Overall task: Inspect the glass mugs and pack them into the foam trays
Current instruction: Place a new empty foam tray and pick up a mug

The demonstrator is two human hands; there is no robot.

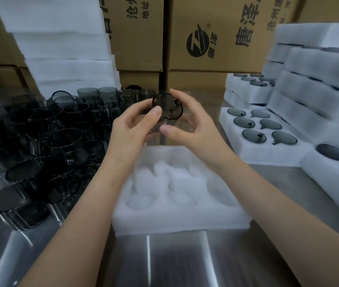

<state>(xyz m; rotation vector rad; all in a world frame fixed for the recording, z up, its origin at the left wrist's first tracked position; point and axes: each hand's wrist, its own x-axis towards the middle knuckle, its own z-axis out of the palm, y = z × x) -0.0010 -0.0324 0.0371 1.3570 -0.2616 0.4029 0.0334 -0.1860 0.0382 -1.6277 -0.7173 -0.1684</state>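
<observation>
The loose mugs (46, 141) crowd the table (185, 262) at left, dark and overlapping. The left grip (131, 131) pinches the mug (167, 106) with the thumb laid on its near rim and the fingers curled behind. The right grip (193, 123) cups the other side, fingers over the top and thumb beneath. The mug hangs in the air above the far edge of the empty tray (181, 222), mouth tilted toward the camera.

This looks like the inspecting step. It probably goes best by turning the mug slowly between both grips, checking the rim and handle joint, and keeping it low over the foam so a slip lands soft. The handle should then line up with a pocket's notch, as in the filled trays (247, 150) at right.

The mug's base and lower wall are lost behind fingers and clear glass, and its handle shows only as a dark patch. The empty tray's pockets are washed out white. The rightmost trays are cut off by the frame
</observation>
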